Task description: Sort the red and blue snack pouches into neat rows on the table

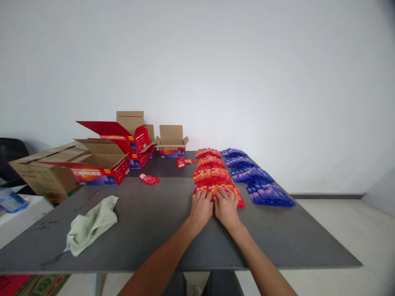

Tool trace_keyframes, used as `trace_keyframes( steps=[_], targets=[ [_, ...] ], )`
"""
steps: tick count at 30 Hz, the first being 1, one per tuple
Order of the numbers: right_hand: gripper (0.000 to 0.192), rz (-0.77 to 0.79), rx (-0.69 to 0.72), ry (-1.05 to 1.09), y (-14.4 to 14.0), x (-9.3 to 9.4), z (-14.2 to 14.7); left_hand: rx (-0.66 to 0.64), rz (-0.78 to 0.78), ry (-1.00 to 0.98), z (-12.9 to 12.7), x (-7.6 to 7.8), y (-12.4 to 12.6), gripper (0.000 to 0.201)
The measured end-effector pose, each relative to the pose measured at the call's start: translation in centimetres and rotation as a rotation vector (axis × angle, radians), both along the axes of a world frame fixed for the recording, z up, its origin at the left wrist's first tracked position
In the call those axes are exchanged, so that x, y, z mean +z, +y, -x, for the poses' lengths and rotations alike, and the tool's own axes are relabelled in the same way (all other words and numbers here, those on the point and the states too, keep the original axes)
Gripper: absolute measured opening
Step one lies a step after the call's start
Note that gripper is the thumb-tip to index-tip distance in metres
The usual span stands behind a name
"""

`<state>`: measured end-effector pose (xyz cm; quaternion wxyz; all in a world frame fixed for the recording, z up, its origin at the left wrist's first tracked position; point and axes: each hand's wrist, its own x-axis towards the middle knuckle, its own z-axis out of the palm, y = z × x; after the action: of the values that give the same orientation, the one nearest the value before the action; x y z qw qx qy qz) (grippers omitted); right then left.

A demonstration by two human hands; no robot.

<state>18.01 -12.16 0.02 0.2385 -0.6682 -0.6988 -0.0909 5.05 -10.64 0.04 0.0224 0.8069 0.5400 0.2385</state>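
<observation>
Both hands are on the nearest row of red pouches (241, 200), side by side with the thumbs close together. My left hand (201, 205) rests on the left and middle part of that row, its fingers extended over the pouches. Over the right part lies my right hand (226, 204), fingers spread and slightly bent. The pouches beneath the palms are hidden. Behind this row, more overlapping rows of red pouches (211, 174) run away from me. To their right are several rows of blue pouches (270, 194), touched by neither hand.
Open red cartons (92, 177) stand at the left and back, beside a brown cardboard box (46, 174). A loose red pouch (149, 179) and a crumpled pale green cloth (92, 224) lie on the dark table (148, 222). Another red pouch (180, 162) lies near the back carton (171, 151).
</observation>
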Motion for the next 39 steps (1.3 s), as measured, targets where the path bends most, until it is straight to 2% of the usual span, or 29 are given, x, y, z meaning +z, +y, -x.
trace_keyframes(
  steps=[5, 11, 16, 20, 25, 28, 31, 35, 39],
  targets=[
    [0.033, -0.031, 0.076, 0.029, 1.1, 0.8, 3.0, 0.055, -0.002, -0.028, 3.1, 0.4, 0.5, 0.035],
    [0.033, -0.022, 0.227, 0.050, 3.9, 0.1, 8.6, 0.187, -0.030, 0.039, 9.9, -0.7, 2.3, 0.037],
    [0.035, 0.035, 0.336, 0.036, 6.0, -0.7, 13.4, 0.303, -0.006, 0.080, 16.3, -2.0, 5.1, 0.043],
    [0.037, 0.098, 0.382, 0.018, 7.0, -0.8, 16.7, 0.358, -0.050, 0.113, 21.2, -2.6, 7.7, 0.047],
    [0.037, 0.155, 0.403, -0.002, 7.9, -0.9, 19.0, 0.426, -0.081, 0.177, 25.3, -3.3, 10.9, 0.050],
    [0.038, 0.164, 0.418, 0.006, 8.4, -1.3, 19.5, 0.481, -0.011, 0.189, 26.3, -3.9, 12.2, 0.052],
    [0.039, 0.153, 0.431, 0.025, 8.7, -1.8, 19.6, 0.486, 0.086, 0.182, 26.2, -4.4, 12.5, 0.054],
    [0.041, 0.168, 0.427, 0.043, 8.9, -2.1, 19.6, 0.437, 0.085, 0.166, 24.6, -4.5, 11.6, 0.052],
    [0.041, 0.167, 0.417, 0.061, 8.6, -1.9, 19.2, 0.361, 0.084, 0.152, 21.9, -3.8, 10.1, 0.045]
  ],
)
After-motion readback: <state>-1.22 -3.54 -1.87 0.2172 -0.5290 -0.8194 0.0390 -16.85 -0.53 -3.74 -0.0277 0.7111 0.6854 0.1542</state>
